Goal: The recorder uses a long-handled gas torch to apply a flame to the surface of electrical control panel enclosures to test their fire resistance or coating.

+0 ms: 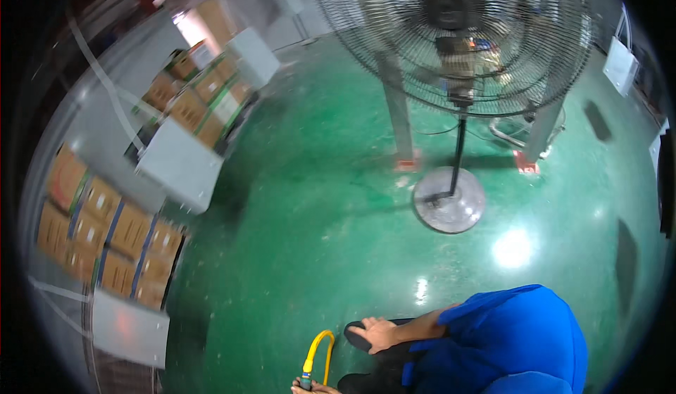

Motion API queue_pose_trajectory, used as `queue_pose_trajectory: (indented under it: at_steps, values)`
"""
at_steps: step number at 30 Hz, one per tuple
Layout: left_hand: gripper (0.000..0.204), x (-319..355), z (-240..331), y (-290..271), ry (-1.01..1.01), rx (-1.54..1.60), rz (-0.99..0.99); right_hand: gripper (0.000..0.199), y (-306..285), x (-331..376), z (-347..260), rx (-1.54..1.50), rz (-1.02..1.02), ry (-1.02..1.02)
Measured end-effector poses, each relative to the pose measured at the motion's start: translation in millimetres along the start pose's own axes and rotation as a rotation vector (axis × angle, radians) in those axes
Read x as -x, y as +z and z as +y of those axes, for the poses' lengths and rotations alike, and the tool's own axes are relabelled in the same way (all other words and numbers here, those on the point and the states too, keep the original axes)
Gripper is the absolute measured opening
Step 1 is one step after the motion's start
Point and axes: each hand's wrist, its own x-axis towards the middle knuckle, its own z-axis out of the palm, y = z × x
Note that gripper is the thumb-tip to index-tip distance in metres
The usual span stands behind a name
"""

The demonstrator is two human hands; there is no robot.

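At the lower edge my left hand (pixel 313 388) is closed round the dark end fitting of a yellow hose (pixel 322 341). The hose rises from the fitting and bends over in a loop beside my dark trousers. My right hand (pixel 379 334) comes out of a blue sleeve (pixel 479 316) and rests by a black shoe (pixel 357 336). Its fingers lie stretched out and a little apart over the shoe's edge, with nothing seen in them. The left hand is partly cut off by the frame.
A large black pedestal fan (pixel 451 49) stands ahead on a round metal base (pixel 449 200), before grey posts bolted to the green floor (pixel 303 204). Stacked cardboard boxes (pixel 130 228) and a white panel (pixel 182 165) line the left. Dark flat patches mark the floor at right.
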Motion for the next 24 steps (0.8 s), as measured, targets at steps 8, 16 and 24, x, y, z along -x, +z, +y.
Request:
queue_pose_trajectory:
  at_steps: [8,16,24]
  values:
    - [0.057,4.2,-123.1,-80.9,0.454,-0.306,-0.410,0.120,5.6,23.3,21.4,-0.053,0.327,-0.207]
    - [0.052,71.8,-130.4,-60.0,0.091,-0.347,-0.424,0.110,-2.5,24.7,10.9,-0.188,0.527,-0.462]
    - [0.047,159.0,-113.1,-34.2,-0.626,-0.110,-0.251,0.034,26.8,32.3,37.8,0.106,0.307,-0.510]
